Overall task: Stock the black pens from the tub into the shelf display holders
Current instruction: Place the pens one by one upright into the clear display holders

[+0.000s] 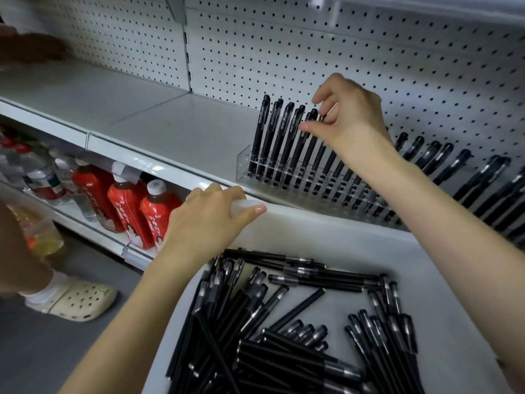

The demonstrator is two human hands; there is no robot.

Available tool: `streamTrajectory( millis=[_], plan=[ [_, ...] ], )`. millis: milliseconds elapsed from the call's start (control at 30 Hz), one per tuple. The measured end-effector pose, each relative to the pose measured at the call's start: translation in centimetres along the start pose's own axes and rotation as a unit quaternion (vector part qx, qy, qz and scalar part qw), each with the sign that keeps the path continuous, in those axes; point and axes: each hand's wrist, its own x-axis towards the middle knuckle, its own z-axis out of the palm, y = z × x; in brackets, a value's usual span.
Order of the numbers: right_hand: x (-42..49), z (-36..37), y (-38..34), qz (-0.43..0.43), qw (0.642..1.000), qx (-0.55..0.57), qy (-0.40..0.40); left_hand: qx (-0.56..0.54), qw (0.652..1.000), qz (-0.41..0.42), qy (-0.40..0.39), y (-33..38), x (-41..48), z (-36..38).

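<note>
Black everywhere at six o'clock: the loose pens [284, 322] are black with clear, greyish grip sections, heaped in a plain white tub [355, 234]. Up at one o'clock the standing pens [272, 137] are black too, pale lettering down their clips, in a see-through holder [244, 163]. At twelve, the pegboard [397, 66] is white, dotted with an even grid of dark holes. The shelf [142, 129] at ten is pale grey. At nine, bottles [127, 206] show red labels and white caps. At eight, a cream clog [82, 301] speckled with holes, a white sock [42, 294], a dark grey floor [42, 351].
</note>
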Motion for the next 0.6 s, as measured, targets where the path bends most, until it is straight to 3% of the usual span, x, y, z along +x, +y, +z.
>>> streamTrajectory(
  millis=[100,233,500,600],
  plan=[
    [-2.7,-1.5,-0.9,0.005,0.998,0.064,0.010,-0.003,1.000,-0.003,-0.001,0.1,-0.1,-0.1],
    [-9.2,-1.8,-0.6,0.047,0.972,0.161,-0.163,0.000,1.000,0.000,0.011,0.1,-0.2,-0.2],
    [-16.0,1.5,4.5,0.103,0.950,-0.007,-0.293,0.017,1.000,0.002,0.020,0.7,-0.6,-0.2],
    [-16.5,2.2,5.1,0.102,0.949,-0.029,-0.297,0.022,1.000,-0.001,0.018,0.9,-0.6,-0.2]
  ],
)
